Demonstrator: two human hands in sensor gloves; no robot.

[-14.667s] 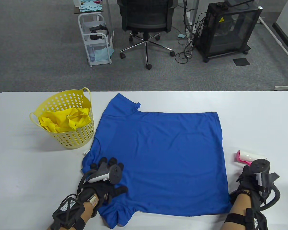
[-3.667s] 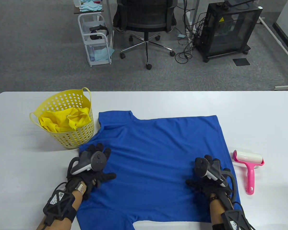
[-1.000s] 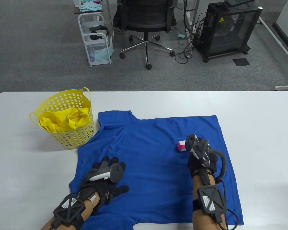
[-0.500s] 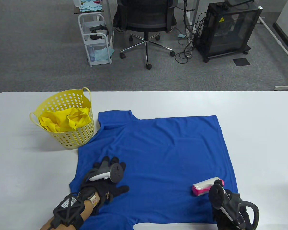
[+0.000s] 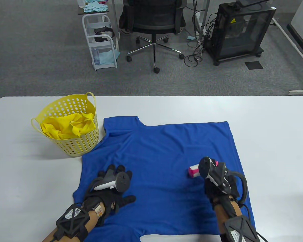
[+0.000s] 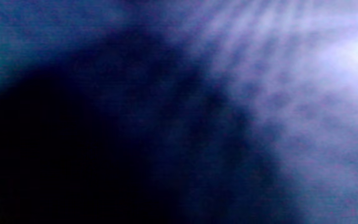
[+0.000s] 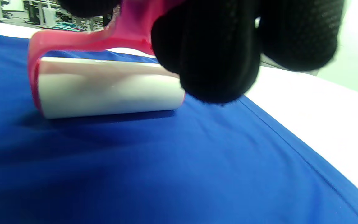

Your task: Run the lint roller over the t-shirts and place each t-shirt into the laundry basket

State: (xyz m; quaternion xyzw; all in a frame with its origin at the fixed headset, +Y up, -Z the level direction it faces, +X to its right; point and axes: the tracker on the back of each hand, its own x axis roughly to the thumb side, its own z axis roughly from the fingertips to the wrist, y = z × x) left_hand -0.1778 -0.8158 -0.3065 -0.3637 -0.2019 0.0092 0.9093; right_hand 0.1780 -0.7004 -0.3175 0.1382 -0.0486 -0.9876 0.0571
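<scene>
A blue t-shirt lies spread flat on the white table. My right hand grips the pink lint roller by its handle, and the white roll rests on the shirt's right half. The curled gloved fingers wrap the pink handle in the right wrist view. My left hand lies flat on the shirt's lower left part, fingers spread. The left wrist view is only a dark blue blur of cloth. A yellow laundry basket stands at the left and holds a yellow t-shirt.
The basket touches the blue shirt's left sleeve. Bare white table lies to the right of the shirt and behind it. Beyond the far edge are an office chair, a white trolley and a black cabinet on the floor.
My right hand has pushed the roller away from me over the shirt's right half, from near the bottom hem up to the middle. The left hand has stayed still.
</scene>
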